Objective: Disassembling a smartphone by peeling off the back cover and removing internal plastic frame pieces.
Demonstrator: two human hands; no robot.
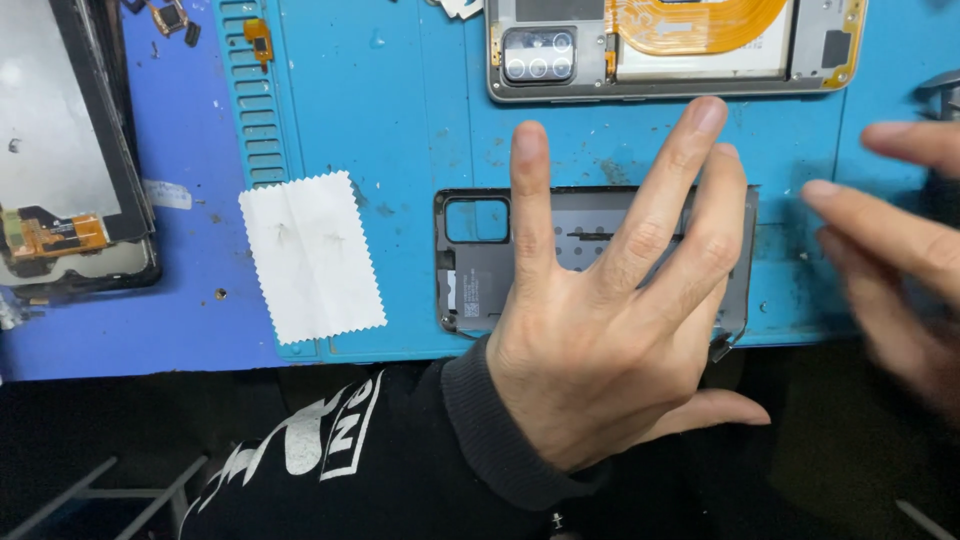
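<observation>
The left hand [610,330] lies spread over a dark phone back cover [480,265], fingers apart and stretched flat — the palm and fingers hide most of the cover's middle and right part, and nothing is gripped in it. The cover rests inside-up near the front edge of a blue work mat [400,120], with its rectangular camera cut-out [477,220] showing at the left end and a small sticker just below that. The right hand [895,255] comes in from the right edge, blurred, fingers loosely extended and pointing left, close to the cover's right end; whether it touches the mat or the cover cannot be told, and it holds nothing that shows. Above the cover, well clear of the left fingertips, lies an opened phone body [670,50] with its camera module [538,55] at the left and an orange flex cable [700,22] across the battery area. A white cloth [312,258] with pinked edges sits just beside the cover on the left, overlapping the mat's edge. Farther left, on the darker blue surface, a detached screen assembly [60,160] lies with its own small orange flex — a few loose small parts [172,17] are scattered above it near the top edge.
</observation>
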